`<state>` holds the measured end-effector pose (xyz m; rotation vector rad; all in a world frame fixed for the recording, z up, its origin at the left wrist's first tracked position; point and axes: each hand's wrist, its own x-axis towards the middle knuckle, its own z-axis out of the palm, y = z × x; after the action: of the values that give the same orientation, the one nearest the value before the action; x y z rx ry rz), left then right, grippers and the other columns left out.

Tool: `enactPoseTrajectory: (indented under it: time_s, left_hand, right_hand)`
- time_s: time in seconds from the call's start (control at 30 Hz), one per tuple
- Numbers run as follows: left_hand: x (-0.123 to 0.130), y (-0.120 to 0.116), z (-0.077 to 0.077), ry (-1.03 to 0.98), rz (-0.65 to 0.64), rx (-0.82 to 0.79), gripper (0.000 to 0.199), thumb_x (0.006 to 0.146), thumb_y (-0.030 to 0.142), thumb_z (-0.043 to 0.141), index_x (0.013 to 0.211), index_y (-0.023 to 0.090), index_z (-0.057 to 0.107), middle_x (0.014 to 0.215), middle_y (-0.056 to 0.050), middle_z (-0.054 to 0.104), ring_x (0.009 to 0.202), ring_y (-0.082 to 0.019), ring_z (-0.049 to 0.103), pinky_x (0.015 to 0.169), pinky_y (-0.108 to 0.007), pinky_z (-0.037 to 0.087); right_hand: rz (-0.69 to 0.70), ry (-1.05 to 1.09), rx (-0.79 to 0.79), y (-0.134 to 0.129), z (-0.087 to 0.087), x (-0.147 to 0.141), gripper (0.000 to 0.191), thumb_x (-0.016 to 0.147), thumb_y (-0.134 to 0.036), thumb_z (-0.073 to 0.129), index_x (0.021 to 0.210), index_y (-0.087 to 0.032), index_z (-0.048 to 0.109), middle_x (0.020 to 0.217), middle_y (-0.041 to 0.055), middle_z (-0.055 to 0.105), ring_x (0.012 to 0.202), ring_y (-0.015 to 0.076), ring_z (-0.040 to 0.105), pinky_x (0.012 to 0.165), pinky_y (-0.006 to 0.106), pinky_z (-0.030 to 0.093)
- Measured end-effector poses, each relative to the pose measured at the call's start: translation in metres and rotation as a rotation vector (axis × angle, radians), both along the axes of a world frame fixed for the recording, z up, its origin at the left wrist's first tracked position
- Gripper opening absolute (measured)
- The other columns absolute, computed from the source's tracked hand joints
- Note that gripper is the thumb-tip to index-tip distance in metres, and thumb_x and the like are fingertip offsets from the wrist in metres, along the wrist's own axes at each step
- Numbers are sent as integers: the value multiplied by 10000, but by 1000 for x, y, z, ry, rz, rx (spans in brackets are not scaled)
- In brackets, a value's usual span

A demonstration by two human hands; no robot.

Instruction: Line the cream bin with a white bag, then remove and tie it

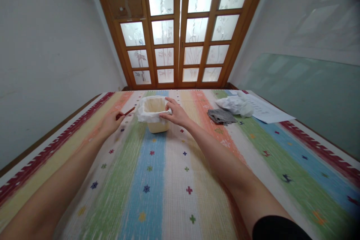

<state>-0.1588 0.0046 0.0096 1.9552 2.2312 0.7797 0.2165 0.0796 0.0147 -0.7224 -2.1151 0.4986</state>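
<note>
A small cream-coloured bin stands upright on the striped tablecloth. A white plastic bag lines it and is folded out over its rim. My right hand grips the bin's right rim, thumb in front and fingers at the far side, with the bag's edge under them. To the left of the bin, my left hand is closed around a thin reddish-brown stick, whose free end points toward the bin without touching it. What kind of stick it is, I cannot make out.
On the right of the tablecloth lie a folded grey cloth, a crumpled white plastic bag and a printed white sheet. Wooden doors with frosted panes stand beyond the table. A pale green glass board leans at the right wall.
</note>
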Motion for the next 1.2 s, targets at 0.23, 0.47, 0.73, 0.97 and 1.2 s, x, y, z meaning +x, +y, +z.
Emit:
enactPoseTrajectory:
  time_s: [0.23,0.47,0.73,0.97,1.2]
  left_hand:
    - [61,20,77,-72,-119,355,295,913,434,615,1062,227,762,994,-52,774,876,-228,671,781,-327,476]
    - [129,11,102,169,-361,471,231,988,370,601,1065,227,764,985,-63,762,888,-236,673,804,-351,474]
    - [156,0,57,417,-438,624,280,1053,392,527,1064,252,770,894,-80,715,888,-249,631,833,-381,431]
    - [159,0,38,356,-412,680,257,1044,373,550,1057,261,781,860,-80,700,887,-254,614,859,-394,434]
    - [152,-1,22,231,-415,716,251,1037,363,567,1115,255,780,914,-78,708,928,-247,624,874,-391,476]
  right_hand:
    - [-19,3,2,-2,-3,-7,405,866,-586,757,933,-236,564,1615,171,439,1506,308,437,1201,516,392]
    - [-14,57,30,-5,-5,-8,586,857,-505,792,1333,-253,563,1593,156,457,1496,311,448,1237,515,364]
    - [-14,158,-38,-1,-13,-12,949,812,-541,825,1584,-213,381,1556,180,505,1448,351,498,1232,549,384]
    - [20,220,-27,7,-23,-11,911,848,-679,734,1567,-205,440,1557,182,503,1456,338,492,1249,537,366]
    - [-5,283,-3,10,-22,-9,807,882,-752,636,1496,-237,541,1468,152,606,1353,321,576,1183,511,437]
